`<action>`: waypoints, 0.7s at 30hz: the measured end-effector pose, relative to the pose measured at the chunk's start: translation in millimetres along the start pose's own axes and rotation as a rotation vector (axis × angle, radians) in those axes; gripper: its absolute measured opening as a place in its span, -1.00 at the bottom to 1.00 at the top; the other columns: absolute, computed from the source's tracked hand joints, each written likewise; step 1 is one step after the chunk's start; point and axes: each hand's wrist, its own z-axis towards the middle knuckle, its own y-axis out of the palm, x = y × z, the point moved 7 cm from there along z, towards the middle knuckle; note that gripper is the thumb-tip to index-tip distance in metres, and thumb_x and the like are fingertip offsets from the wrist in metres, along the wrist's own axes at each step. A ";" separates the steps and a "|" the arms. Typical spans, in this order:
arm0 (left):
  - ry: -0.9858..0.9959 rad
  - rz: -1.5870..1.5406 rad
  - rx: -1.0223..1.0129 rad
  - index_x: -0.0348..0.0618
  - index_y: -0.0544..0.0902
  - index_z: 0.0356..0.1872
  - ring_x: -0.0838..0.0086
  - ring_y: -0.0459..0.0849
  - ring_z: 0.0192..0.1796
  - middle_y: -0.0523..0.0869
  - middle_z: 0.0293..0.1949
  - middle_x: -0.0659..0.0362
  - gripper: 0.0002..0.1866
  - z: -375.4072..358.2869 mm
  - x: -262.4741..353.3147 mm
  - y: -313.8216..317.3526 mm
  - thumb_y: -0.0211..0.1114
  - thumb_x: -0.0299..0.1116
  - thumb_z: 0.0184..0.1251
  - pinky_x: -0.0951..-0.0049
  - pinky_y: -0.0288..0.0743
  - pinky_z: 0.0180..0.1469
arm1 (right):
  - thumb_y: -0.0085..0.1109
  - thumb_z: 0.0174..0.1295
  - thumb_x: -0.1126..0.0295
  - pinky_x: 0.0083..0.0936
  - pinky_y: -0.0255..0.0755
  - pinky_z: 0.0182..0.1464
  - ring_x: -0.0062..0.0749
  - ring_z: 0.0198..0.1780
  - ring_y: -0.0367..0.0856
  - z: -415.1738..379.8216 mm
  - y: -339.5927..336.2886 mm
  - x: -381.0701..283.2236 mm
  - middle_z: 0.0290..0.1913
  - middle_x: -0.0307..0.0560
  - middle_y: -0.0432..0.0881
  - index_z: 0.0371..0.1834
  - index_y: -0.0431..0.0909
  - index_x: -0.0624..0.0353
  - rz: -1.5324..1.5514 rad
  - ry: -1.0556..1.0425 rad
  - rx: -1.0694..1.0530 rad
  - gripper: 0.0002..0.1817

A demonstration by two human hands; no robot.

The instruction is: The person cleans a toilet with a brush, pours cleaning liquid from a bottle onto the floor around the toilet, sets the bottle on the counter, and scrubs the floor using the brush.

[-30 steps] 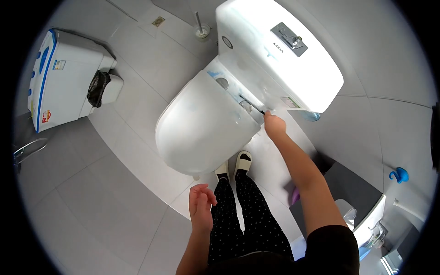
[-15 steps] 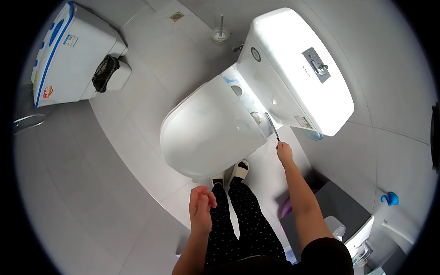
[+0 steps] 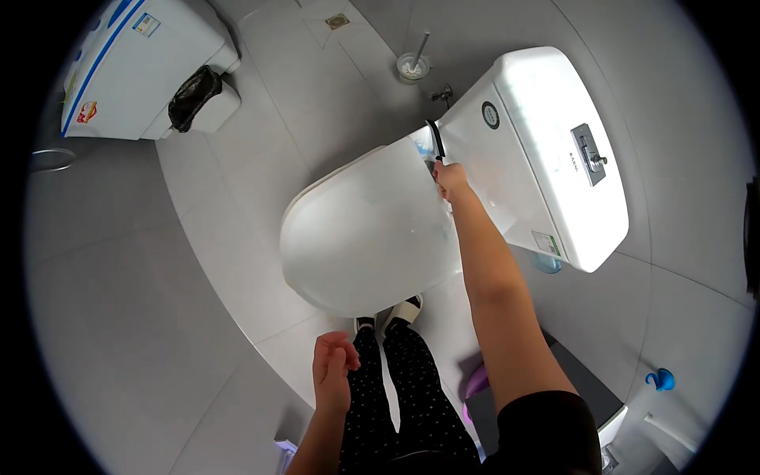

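My right hand (image 3: 451, 180) is closed around a slim, dark brush-like tool (image 3: 435, 139). Its long narrow head points away from me, over the ledge between the lid and the tank. The white toilet lid (image 3: 364, 237) is down, just left of that hand. To the right rises the glossy white toilet tank (image 3: 546, 150), with a metal flush plate (image 3: 589, 154) on top. Bluish-white smears (image 3: 423, 145) show on the ledge by the tool. My left hand (image 3: 333, 366) hangs in front of my legs, holding nothing, its fingers loosely bent.
A toilet brush in its holder (image 3: 412, 68) stands behind the toilet, near a floor drain (image 3: 337, 21). At upper left are a white and blue washing machine (image 3: 146, 67) and a bin with a black bag (image 3: 195, 96). A blue hook (image 3: 660, 380) is on the right wall.
My right hand has moved forward and left along the ledge with the tool, from the near end toward the far end. My left hand remains low, still holding nothing. The view has shifted.
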 end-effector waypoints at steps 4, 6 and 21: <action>-0.005 -0.018 -0.027 -0.17 0.41 0.00 0.59 0.41 -0.37 0.51 -0.35 0.21 -0.80 -0.7 0.8 -1.5 -0.05 -0.44 0.42 0.61 0.32 -0.28 | 0.11 0.28 0.10 -0.44 0.06 -0.79 -0.46 -0.84 0.24 -23.3 -12.4 32.5 -0.76 -0.21 0.35 -0.67 0.42 0.16 0.088 -0.026 -0.121 -0.56; 0.002 -0.034 -0.047 -0.17 0.41 0.00 0.59 0.41 -0.37 0.51 -0.35 0.21 -0.80 0.6 4.0 1.5 -0.05 -0.44 0.42 0.61 0.32 -0.28 | 0.06 0.32 0.09 -0.49 -0.02 -0.81 -0.52 -0.85 0.16 -49.0 -34.4 77.1 -0.78 -0.28 0.29 -0.67 0.38 0.12 0.168 0.029 -0.036 -0.55; 0.007 0.010 -0.059 -0.18 0.43 -0.01 0.60 0.41 -0.39 0.51 -0.39 0.21 -0.80 14.1 19.4 -16.7 -0.06 -0.45 0.41 0.61 0.31 -0.31 | -0.12 0.43 0.13 -0.68 -0.06 -0.77 -0.70 -0.79 0.09 -62.5 16.1 17.9 -0.73 -0.41 0.27 -0.58 0.30 -0.03 0.583 0.341 -0.363 -0.62</action>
